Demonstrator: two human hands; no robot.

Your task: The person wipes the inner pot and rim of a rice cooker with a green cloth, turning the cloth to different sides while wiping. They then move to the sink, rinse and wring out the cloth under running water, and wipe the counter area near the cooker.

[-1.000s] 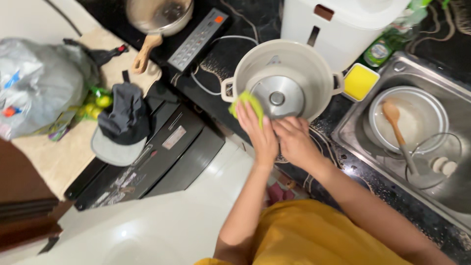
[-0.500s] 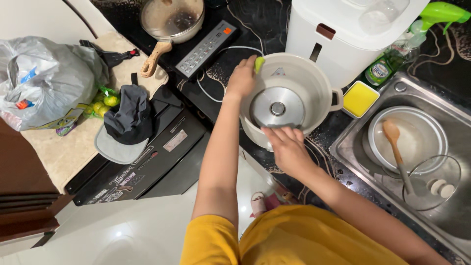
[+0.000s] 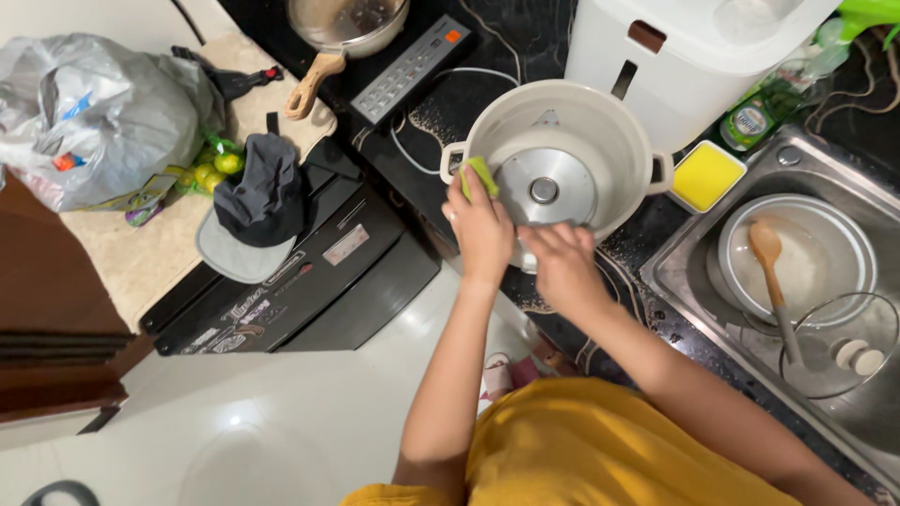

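Pressing a green sponge [image 3: 480, 173] against the inner wall of a white rice cooker body [image 3: 572, 94], the left hand [image 3: 483, 230] is clenched around that sponge, fingers curled over its top edge. The sponge sits at the left side of the cooker's well, just beside the round metal heating plate [image 3: 546, 187] at the bottom. The right hand [image 3: 562, 262] is at the cooker's near rim and appears to grip the wall there, though its fingertips are hidden, so I cannot tell how firmly.

The step in hand looks like wiping the inside of the cooker. As a judgement, moving the sponge further round the wall would call for a steady hold on the rim and care around the heating plate.

The cooker stands on a dark speckled table [image 3: 647, 239], its cord trailing to the left. Just to its right lies a yellow pad in a small dish [image 3: 708, 175], with a green bottle of dish liquid [image 3: 764, 108] behind. A steel sink [image 3: 675, 272] holds a pale inner pot [image 3: 825, 225], a wooden spoon [image 3: 773, 262] and a glass lid [image 3: 839, 347]. Well to the left are a grey cap [image 3: 258, 206] on a black appliance [image 3: 309, 272] and a plastic bag [image 3: 94, 112].
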